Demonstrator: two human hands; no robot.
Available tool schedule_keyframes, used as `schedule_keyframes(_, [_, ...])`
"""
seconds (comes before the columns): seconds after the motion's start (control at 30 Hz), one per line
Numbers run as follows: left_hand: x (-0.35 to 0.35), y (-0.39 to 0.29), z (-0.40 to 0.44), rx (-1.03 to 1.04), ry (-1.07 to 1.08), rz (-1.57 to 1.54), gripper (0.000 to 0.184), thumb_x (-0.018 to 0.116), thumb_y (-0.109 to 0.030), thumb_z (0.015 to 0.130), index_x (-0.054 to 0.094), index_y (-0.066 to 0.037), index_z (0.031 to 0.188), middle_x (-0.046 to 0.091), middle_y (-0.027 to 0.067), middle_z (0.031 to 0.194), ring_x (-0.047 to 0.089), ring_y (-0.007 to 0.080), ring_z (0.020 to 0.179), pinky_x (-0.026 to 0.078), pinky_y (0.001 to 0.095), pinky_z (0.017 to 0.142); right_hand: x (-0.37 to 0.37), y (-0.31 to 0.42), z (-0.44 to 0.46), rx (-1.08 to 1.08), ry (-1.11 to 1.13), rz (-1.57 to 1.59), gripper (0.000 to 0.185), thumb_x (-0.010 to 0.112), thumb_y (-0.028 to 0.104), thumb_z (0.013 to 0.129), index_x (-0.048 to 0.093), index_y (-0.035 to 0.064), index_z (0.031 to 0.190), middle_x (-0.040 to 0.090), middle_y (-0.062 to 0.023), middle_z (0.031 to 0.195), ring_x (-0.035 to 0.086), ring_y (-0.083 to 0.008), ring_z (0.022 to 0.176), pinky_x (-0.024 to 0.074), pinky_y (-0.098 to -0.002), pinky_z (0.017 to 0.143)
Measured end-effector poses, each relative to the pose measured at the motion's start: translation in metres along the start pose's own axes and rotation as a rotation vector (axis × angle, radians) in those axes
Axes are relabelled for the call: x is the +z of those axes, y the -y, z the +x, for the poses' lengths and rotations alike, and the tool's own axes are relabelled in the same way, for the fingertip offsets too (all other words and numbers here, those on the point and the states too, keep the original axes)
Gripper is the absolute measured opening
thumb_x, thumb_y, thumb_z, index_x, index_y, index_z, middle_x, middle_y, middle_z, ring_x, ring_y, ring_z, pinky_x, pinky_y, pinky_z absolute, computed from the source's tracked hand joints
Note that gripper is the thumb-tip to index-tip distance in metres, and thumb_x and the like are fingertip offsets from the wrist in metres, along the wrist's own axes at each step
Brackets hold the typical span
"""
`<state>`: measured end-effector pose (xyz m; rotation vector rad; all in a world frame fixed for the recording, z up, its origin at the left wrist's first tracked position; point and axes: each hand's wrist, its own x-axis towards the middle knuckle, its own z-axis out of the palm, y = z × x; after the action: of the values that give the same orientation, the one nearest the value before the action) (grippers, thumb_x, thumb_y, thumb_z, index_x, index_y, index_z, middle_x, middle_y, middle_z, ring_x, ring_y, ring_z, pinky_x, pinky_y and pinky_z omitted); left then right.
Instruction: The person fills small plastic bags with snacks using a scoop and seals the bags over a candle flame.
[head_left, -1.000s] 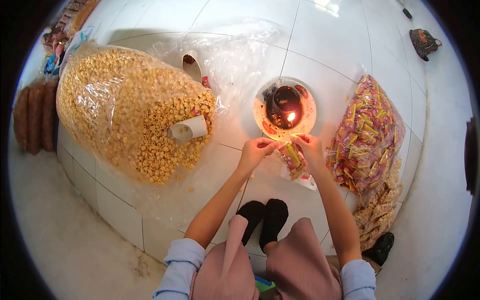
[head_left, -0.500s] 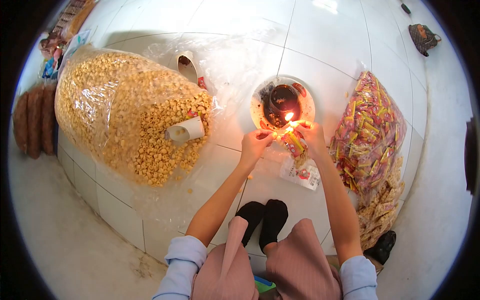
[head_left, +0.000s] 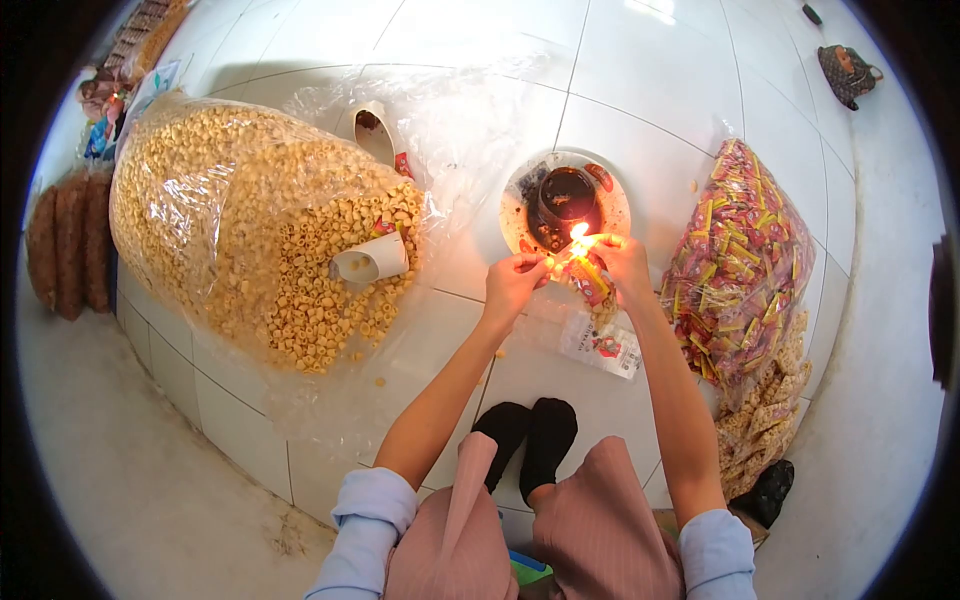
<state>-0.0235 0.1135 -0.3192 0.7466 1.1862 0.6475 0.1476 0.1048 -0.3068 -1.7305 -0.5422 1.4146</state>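
Observation:
My left hand (head_left: 514, 283) and my right hand (head_left: 622, 265) pinch the two ends of the top edge of a small clear snack packet (head_left: 592, 288). Tan snacks and a red and yellow label show in the packet, which hangs between the hands. Its top edge is at a small flame (head_left: 579, 232), whose glare hides the exact contact. Just behind the flame, a dark round cup (head_left: 567, 193) stands on a soot-stained white plate (head_left: 623, 217). Beneath the hands, a flat printed plastic bag (head_left: 612, 350) lies on the tiles.
At left lies a big clear bag of ring-shaped snacks (head_left: 230, 220) with a white paper scoop (head_left: 372, 258) at its mouth. To the right are a bag of red and yellow sachets (head_left: 740, 255) and a bag of tan snacks (head_left: 765, 410). A brown handbag (head_left: 848, 78) sits farther back.
Both hands have shifted slightly, and the packet's top edge has moved up along the flame. The glow at the fingers is in a different place. Everything around them stays still.

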Motion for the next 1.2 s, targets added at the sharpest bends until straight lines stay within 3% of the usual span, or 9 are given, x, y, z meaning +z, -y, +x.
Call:
schedule_keyframes(0.1, [0.002, -0.001, 0.002, -0.003, -0.005, -0.015, 0.018, 0.059, -0.010, 0.080, 0.059, 0.003, 0.093, 0.058, 0.0026, 0.077, 0.054, 0.0060, 0.069, 0.045, 0.0184, 0.067, 0.001, -0.003, 0.002, -0.088, -0.040, 0.018, 0.009, 0.061, 0.004, 0.076, 0.063, -0.0036, 0.080, 0.056, -0.0022, 0.063, 0.048, -0.0056, 0.051, 0.0354, -0.0183, 0.042])
schedule_keyframes(0.43, [0.008, 0.002, 0.014, 0.075, -0.019, -0.034, 0.016, 0.061, -0.009, 0.079, 0.061, 0.004, 0.089, 0.062, 0.0055, 0.074, 0.057, 0.0080, 0.063, 0.047, 0.0196, 0.060, -0.006, -0.011, 0.009, -0.175, -0.073, 0.100, 0.013, 0.063, 0.007, 0.075, 0.064, -0.0043, 0.082, 0.061, -0.0039, 0.072, 0.054, -0.0076, 0.061, 0.0429, -0.0200, 0.056])
schedule_keyframes(0.87, [0.026, -0.007, 0.001, 0.102, -0.044, 0.014, 0.018, 0.061, -0.007, 0.079, 0.061, 0.004, 0.093, 0.063, 0.0074, 0.081, 0.058, 0.0089, 0.070, 0.048, 0.0199, 0.065, -0.016, -0.012, -0.013, -0.240, -0.179, 0.123, 0.018, 0.060, 0.009, 0.079, 0.060, -0.0049, 0.091, 0.061, -0.0031, 0.076, 0.054, -0.0072, 0.068, 0.0426, -0.0190, 0.062])
schedule_keyframes(0.93, [0.029, -0.030, -0.032, 0.246, -0.070, 0.367, 0.015, 0.062, -0.007, 0.078, 0.062, 0.002, 0.090, 0.063, 0.0075, 0.080, 0.059, 0.0093, 0.071, 0.048, 0.0210, 0.064, -0.021, -0.015, -0.041, -0.277, -0.152, 0.111, 0.020, 0.061, 0.009, 0.079, 0.059, -0.0031, 0.094, 0.060, -0.0040, 0.082, 0.054, -0.0087, 0.072, 0.0424, -0.0205, 0.067])
schedule_keyframes(1.0, [0.029, -0.035, -0.055, 0.408, -0.059, 0.451, 0.014, 0.063, -0.006, 0.077, 0.063, 0.001, 0.089, 0.062, 0.0075, 0.078, 0.059, 0.0111, 0.070, 0.048, 0.0224, 0.062, -0.025, -0.012, -0.069, -0.308, -0.127, 0.098, 0.022, 0.061, 0.010, 0.078, 0.059, -0.0012, 0.097, 0.059, -0.0050, 0.088, 0.054, -0.0102, 0.077, 0.0421, -0.0220, 0.071])
schedule_keyframes(1.03, [0.028, -0.037, -0.064, 0.567, -0.051, 0.533, 0.013, 0.064, -0.005, 0.075, 0.063, 0.000, 0.087, 0.061, 0.0076, 0.077, 0.060, 0.0129, 0.069, 0.048, 0.0238, 0.061, -0.025, -0.004, -0.084, -0.522, -0.159, -0.131, 0.024, 0.062, 0.010, 0.076, 0.058, 0.0018, 0.099, 0.056, -0.0057, 0.094, 0.051, -0.0131, 0.084, 0.0408, -0.0253, 0.076])
schedule_keyframes(1.07, [0.028, -0.041, -0.072, 0.566, -0.044, 0.536, 0.013, 0.064, -0.005, 0.075, 0.063, 0.000, 0.087, 0.061, 0.0076, 0.077, 0.060, 0.0129, 0.069, 0.048, 0.0238, 0.061, -0.026, 0.005, -0.098, -0.729, -0.190, -0.365, 0.027, 0.063, 0.009, 0.075, 0.058, 0.0048, 0.101, 0.054, -0.0064, 0.101, 0.049, -0.0159, 0.091, 0.0395, -0.0285, 0.082])
schedule_keyframes(1.1, [0.028, -0.046, -0.079, 0.694, -0.044, 0.640, 0.014, 0.065, -0.004, 0.073, 0.063, 0.000, 0.086, 0.060, 0.0076, 0.076, 0.059, 0.0153, 0.068, 0.048, 0.0251, 0.059, -0.026, 0.017, -0.111, -0.813, -0.163, -0.535, 0.028, 0.067, 0.013, 0.069, 0.062, 0.0109, 0.097, 0.050, -0.0051, 0.107, 0.043, -0.0222, 0.100, 0.0362, -0.0345, 0.087])
schedule_keyframes(1.2, [0.026, -0.048, -0.087, 0.915, -0.029, 0.784, 0.015, 0.066, 0.000, 0.069, 0.063, -0.001, 0.084, 0.059, 0.0076, 0.075, 0.059, 0.0187, 0.066, 0.048, 0.0274, 0.057, -0.022, 0.029, -0.113, -1.016, -0.048, -0.834, 0.023, 0.069, 0.016, 0.066, 0.064, 0.0134, 0.089, 0.051, -0.0018, 0.105, 0.042, -0.0239, 0.102, 0.0362, -0.0351, 0.087])
